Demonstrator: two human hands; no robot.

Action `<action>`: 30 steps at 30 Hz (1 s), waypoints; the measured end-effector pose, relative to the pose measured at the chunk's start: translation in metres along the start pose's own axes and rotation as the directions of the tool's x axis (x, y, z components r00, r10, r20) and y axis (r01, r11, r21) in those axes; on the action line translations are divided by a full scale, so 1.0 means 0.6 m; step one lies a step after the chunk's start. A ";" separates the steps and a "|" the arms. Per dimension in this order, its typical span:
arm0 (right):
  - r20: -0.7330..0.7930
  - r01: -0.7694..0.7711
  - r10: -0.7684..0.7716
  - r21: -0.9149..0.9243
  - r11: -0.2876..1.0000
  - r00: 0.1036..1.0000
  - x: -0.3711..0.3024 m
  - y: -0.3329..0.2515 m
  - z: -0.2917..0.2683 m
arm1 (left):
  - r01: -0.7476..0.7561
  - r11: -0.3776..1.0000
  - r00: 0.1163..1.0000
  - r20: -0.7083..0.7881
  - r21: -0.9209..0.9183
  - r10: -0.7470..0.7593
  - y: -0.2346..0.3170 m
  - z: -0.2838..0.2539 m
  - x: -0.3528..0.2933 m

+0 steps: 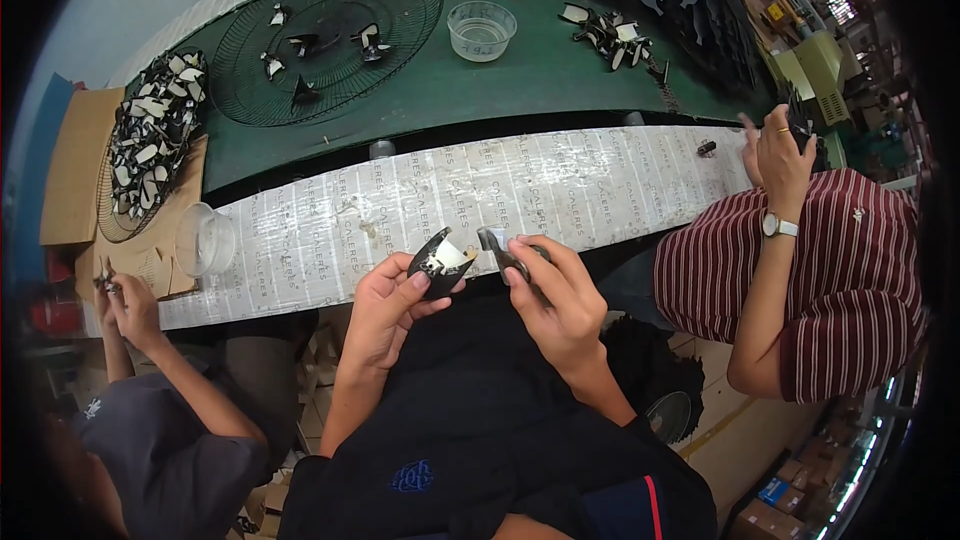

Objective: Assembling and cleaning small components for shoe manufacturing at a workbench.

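Observation:
In front of my chest, my left hand point(392, 308) grips a black-covered shoe heel point(445, 258) with a white inner face turned upward. Flaps of its black covering stand up around the white part. Close to its right side, my right hand point(563, 300) is closed around a dark hand tool point(497, 248) with a shiny, pale head. A narrow gap shows between the tool's head and the heel. My fingers hide most of the tool, so its exact kind cannot be told.
A long bench point(520, 180) wrapped in printed silvery sheeting runs before me. Behind it, a green belt point(400, 105) carries a round wire rack point(330, 35) with several heels and a clear bowl point(481, 32). Heels fill a wire basket point(155, 140). Co-workers sit close on both sides.

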State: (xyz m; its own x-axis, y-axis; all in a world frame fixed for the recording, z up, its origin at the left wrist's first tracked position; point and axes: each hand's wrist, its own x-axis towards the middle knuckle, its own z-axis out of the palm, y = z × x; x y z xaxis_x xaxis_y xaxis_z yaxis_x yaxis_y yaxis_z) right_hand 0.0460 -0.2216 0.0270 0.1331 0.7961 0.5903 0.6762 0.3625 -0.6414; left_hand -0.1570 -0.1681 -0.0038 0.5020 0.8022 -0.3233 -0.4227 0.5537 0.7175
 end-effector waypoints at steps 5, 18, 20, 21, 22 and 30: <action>0.041 -0.090 0.086 0.117 0.989 0.995 0.014 -0.003 -0.014 | -0.077 0.991 0.997 0.028 0.105 0.074 -0.003 0.002 -0.001; 0.293 0.087 -0.139 0.186 0.979 0.946 0.034 0.000 0.000 | -0.131 0.981 0.991 0.019 0.142 0.129 -0.005 0.004 -0.001; 0.270 0.098 -0.133 0.140 0.985 0.954 0.034 -0.001 0.003 | -0.127 0.981 0.992 0.020 0.147 0.125 -0.007 0.003 -0.002; 0.246 0.106 -0.125 0.090 0.990 0.961 0.033 -0.002 0.004 | -0.128 0.981 0.992 0.023 0.148 0.126 -0.006 0.003 -0.001; 0.244 0.108 -0.126 0.089 0.990 0.962 0.033 -0.001 0.004 | -0.122 0.981 0.993 0.025 0.154 0.120 -0.006 0.002 0.001; 0.134 0.052 -0.053 0.011 0.999 0.990 0.035 -0.005 -0.003 | -0.070 0.986 0.997 0.051 0.149 0.063 -0.005 -0.010 0.005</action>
State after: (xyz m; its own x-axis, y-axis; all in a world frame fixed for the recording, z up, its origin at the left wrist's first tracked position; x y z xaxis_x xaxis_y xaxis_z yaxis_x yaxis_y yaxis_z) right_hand 0.0484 -0.2070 0.0420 -0.0009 0.8334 0.5526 0.6745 0.4085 -0.6149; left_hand -0.1586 -0.1662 -0.0105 0.5119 0.8232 -0.2455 -0.3395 0.4564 0.8225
